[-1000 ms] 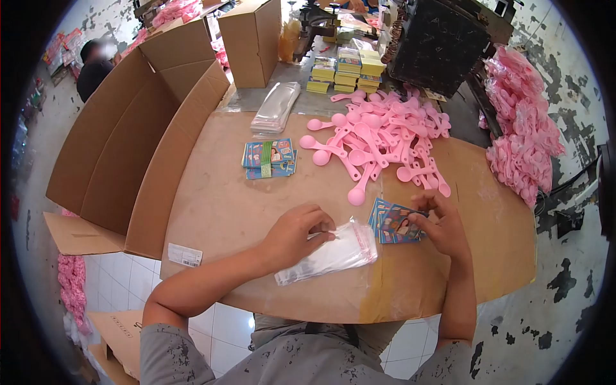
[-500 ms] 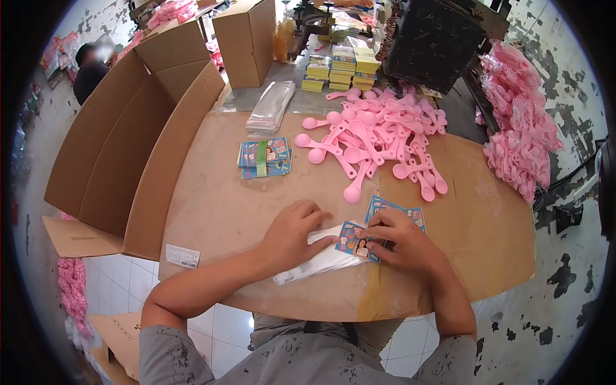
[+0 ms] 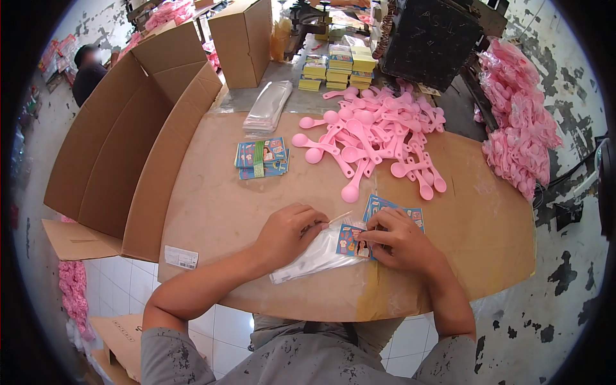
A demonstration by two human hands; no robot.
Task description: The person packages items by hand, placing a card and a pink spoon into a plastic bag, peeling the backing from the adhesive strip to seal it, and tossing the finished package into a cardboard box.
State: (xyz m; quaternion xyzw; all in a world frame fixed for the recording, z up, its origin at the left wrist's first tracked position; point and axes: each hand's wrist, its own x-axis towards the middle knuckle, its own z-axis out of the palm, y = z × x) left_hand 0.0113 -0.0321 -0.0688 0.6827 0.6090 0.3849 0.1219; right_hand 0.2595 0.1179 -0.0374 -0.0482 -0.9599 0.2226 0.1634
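With thumb and fingers pinched together, my left hand (image 3: pixel 289 236) grips the upper edge of a clear plastic bag (image 3: pixel 308 263) that lies with others on the cardboard-covered table. My right hand (image 3: pixel 403 242) holds a small blue printed card (image 3: pixel 348 242) at the right end of the bag, its fingers curled over the card's right side. Part of the card overlaps the bag. More blue cards (image 3: pixel 415 217) lie beneath and behind my right hand, partly covered by it.
Pink measuring spoons (image 3: pixel 366 131) are heaped beyond my hands. A banded card bundle (image 3: pixel 269 157) and a stack of clear bags (image 3: pixel 268 106) lie to their left. An open cardboard box (image 3: pixel 170 167) stands at the left edge. Bagged pink items (image 3: pixel 516 122) hang at right.
My left hand has closed its fingers on the bag's edge and lifted it slightly. The card in my right hand has shifted a little and sits flatter over the bag.
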